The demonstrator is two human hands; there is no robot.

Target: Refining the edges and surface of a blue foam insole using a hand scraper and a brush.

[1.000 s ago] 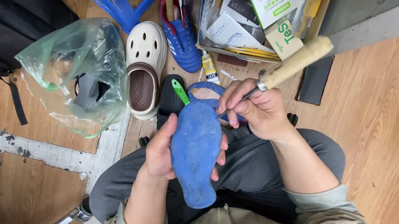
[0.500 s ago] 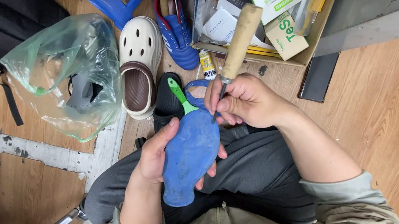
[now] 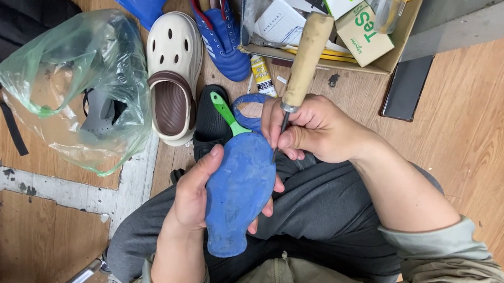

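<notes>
— Wooden boards run across the whole floor [image 3: 494, 128] here, warm-coloured, with a worn pale strip [image 3: 32, 181] crossing them well out past the person's left hand.

— And the person sits right on it?

— Yes, legs in dark trousers [image 3: 333, 217], working over the lap. Left hand [image 3: 193, 192] is wrapped around a blue shoe sole [image 3: 239, 192], thumb on one edge and fingertips showing on the other, sole face up. It rests above the thigh.

— What about the other hand?

— Right hand [image 3: 315, 130] is closed tight around a tool with a wooden handle [image 3: 307, 58]; the thin metal shaft comes down out of the fist and meets the upper edge of the sole, just beside a green strip [image 3: 224, 113] sticking out from it.

— Plenty lying about, too.

— Just beyond the grip there's a black shoe [image 3: 209, 123], then a cream clog [image 3: 172, 79] with a brown lining, and a blue sports shoe [image 3: 222, 43] next to that. Farther off to the left-hand side, a clear greenish plastic bag [image 3: 71, 85] with something dark inside. Past the tool handle sits an open cardboard box [image 3: 346, 18] of packets and papers, and a small tube [image 3: 264, 75] lies on the boards between box and fist. A flat black slab [image 3: 406, 85] rests on the floor beyond the right wrist.
</notes>
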